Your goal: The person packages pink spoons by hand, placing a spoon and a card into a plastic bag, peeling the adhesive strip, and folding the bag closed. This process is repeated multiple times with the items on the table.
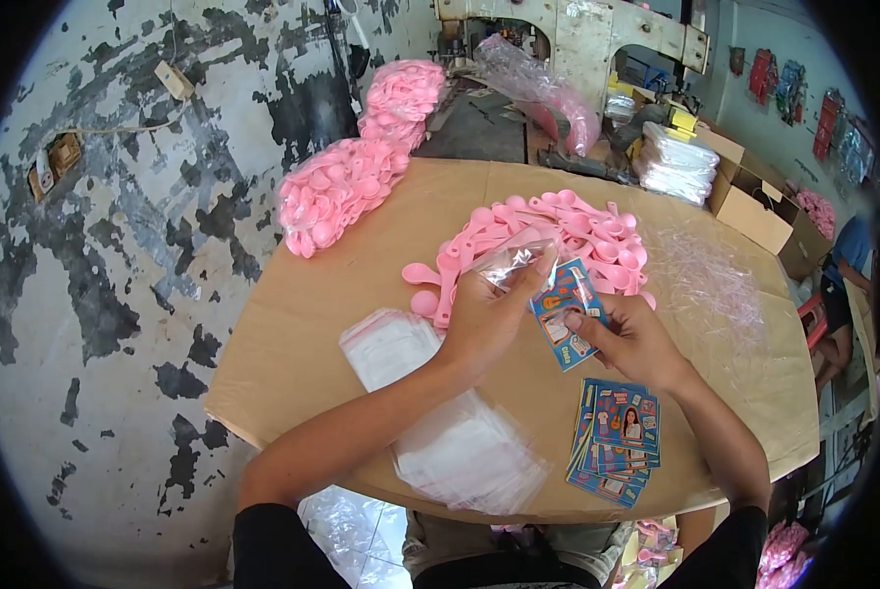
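My left hand pinches a clear plastic bag near its opening, in front of the pile of pink spoons. Held between thumb and fingers of my right hand is a blue printed card, its upper edge right at the bag. The pink plastic spoons lie heaped just beyond both hands. Below my right hand sits a loose stack of similar blue cards. Flat clear bags are spread under my left forearm, with another batch of bags by the left wrist.
Filled bags of pink spoons stand at the table's far left edge. Thin plastic strips lie to the right. Behind are a stack of white packets, a cardboard box and a machine. A person sits at far right.
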Tool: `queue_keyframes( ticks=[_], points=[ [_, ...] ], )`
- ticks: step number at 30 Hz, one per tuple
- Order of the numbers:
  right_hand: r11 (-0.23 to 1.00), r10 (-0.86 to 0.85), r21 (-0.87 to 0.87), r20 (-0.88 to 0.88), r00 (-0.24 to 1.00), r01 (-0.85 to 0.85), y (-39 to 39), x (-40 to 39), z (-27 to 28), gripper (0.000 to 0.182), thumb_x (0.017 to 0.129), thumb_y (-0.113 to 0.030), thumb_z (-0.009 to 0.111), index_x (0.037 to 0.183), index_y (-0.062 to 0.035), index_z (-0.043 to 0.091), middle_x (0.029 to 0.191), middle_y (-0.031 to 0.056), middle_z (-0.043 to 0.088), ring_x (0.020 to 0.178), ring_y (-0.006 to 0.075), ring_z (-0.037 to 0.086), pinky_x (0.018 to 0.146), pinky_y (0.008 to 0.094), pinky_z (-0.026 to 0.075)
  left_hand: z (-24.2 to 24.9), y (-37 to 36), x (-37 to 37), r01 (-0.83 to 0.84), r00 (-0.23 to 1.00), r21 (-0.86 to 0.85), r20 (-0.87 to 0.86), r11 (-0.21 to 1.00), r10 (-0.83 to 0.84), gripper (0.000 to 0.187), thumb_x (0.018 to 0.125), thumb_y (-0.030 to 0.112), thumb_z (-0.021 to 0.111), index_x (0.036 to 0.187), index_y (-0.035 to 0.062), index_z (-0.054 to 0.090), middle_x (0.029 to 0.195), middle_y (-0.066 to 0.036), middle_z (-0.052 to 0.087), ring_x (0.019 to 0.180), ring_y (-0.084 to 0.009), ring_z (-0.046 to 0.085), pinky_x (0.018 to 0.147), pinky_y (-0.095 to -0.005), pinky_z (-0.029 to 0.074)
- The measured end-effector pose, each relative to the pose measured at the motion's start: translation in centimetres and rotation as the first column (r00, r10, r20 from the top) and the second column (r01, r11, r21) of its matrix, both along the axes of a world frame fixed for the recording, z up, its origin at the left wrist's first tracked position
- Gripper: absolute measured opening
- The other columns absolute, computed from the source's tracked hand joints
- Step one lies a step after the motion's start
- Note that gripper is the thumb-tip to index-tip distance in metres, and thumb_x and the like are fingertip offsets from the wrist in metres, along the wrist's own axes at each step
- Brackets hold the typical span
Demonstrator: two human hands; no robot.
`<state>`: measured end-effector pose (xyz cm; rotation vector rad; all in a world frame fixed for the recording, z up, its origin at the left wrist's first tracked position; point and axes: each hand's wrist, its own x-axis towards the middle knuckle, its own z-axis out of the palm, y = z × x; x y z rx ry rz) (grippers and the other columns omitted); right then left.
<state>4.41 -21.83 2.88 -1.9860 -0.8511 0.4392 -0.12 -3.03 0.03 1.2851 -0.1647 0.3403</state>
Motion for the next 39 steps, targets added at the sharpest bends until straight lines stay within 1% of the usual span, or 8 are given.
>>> queue_keyframes(
  ticks=[9,14,19,24,27,30,35,39],
  points=[
    [0.95,0.215,-0.233,0.011,0.977,-0.206,1.0,2.5,3.2,0.032,0.094,-0.032,0.059,0.1,-0.0013,0.067,0.071,-0.0005,0.062,0.058,0.0054,0.055,0.053,0.0224,0.045,1.2,0.4,-0.6,-0.044,0.999,-0.056,-0.023,0.997,0.043,0.032,0.096,0.026,0.059,0.114,0.0002,0.061,0.095,-0.002,0.067,0.082,-0.006,0.061,0.072,-0.0227,0.049],
    [0.982,0.189,0.003,-0.05,0.981,-0.189,1.1,2.4,1.6,0.03,0.094,-0.03,0.059,0.105,-0.0037,0.068,0.075,-0.0009,0.062,0.061,0.0048,0.052,0.053,0.0229,0.043,-0.6,0.3,0.5,-0.016,0.996,0.139,0.085,0.99,0.004,0.032,0.096,0.027,0.058,0.114,0.0003,0.061,0.094,-0.002,0.067,0.079,-0.0052,0.06,0.067,-0.0212,0.048],
    [0.972,0.152,0.19,-0.046,0.987,-0.141,1.0,2.2,0.1,0.027,0.096,-0.025,0.057,0.109,-0.0037,0.066,0.078,-0.0022,0.06,0.063,0.0035,0.048,0.052,0.022,0.039,0.9,1.8,-0.1,0.087,0.972,-0.069,-0.211,0.994,-0.1,0.033,0.097,0.03,0.054,0.112,0.0014,0.061,0.096,-0.004,0.067,0.084,-0.0078,0.063,0.071,-0.0231,0.051],
    [0.942,0.113,0.328,-0.097,0.989,-0.075,0.9,2.1,-0.7,0.027,0.096,-0.023,0.056,0.113,-0.0043,0.064,0.079,-0.0031,0.059,0.062,0.0013,0.046,0.052,0.0213,0.038,0.6,-0.5,-0.1,0.104,0.993,-0.236,-0.029,0.966,-0.113,0.03,0.099,0.028,0.052,0.113,0.0027,0.061,0.097,-0.002,0.066,0.088,-0.007,0.061,0.079,-0.0258,0.05],
    [0.919,0.078,0.391,-0.071,0.994,-0.044,1.2,1.8,-1.1,0.025,0.096,-0.022,0.056,0.112,-0.0041,0.064,0.078,-0.0041,0.059,0.061,0.0003,0.045,0.051,0.0202,0.037,-0.4,-0.2,0.2,0.145,0.987,0.058,0.056,0.988,-0.148,0.029,0.099,0.026,0.052,0.114,0.0028,0.06,0.103,-0.002,0.064,0.092,-0.0075,0.06,0.082,-0.0256,0.049],
    [0.935,0.044,0.354,-0.138,0.989,0.007,1.3,1.4,-0.8,0.025,0.096,-0.022,0.057,0.11,-0.0038,0.065,0.077,-0.0048,0.06,0.059,-0.0002,0.045,0.05,0.0193,0.037,-1.3,-0.9,0.1,0.108,0.987,0.162,0.104,0.981,-0.126,0.033,0.1,0.025,0.051,0.124,0.0028,0.054,0.11,-0.003,0.061,0.097,-0.0086,0.058,0.086,-0.026,0.048],
    [0.931,0.02,0.364,-0.038,0.999,-0.005,1.5,1.9,-1.3,0.027,0.093,-0.026,0.061,0.11,-0.0045,0.067,0.077,-0.0047,0.06,0.061,0.0007,0.047,0.049,0.018,0.038,1.3,0.0,-0.2,0.283,0.959,-0.224,0.092,0.932,-0.269,0.036,0.099,0.019,0.049,0.132,0.0038,0.045,0.119,-0.006,0.059,0.106,-0.0118,0.057,0.091,-0.0286,0.047],
    [0.886,0.082,0.464,-0.128,0.988,-0.014,2.1,1.1,-1.2,0.026,0.092,-0.026,0.063,0.105,-0.0033,0.068,0.076,-0.0041,0.058,0.063,0.002,0.048,0.052,0.0195,0.039,1.1,0.3,0.2,0.332,0.942,-0.214,0.114,0.919,-0.314,0.056,0.1,0.025,0.045,0.146,0.0062,0.021,0.144,-0.016,0.04,0.122,-0.0185,0.05,0.098,-0.0332,0.045]
  ],
)
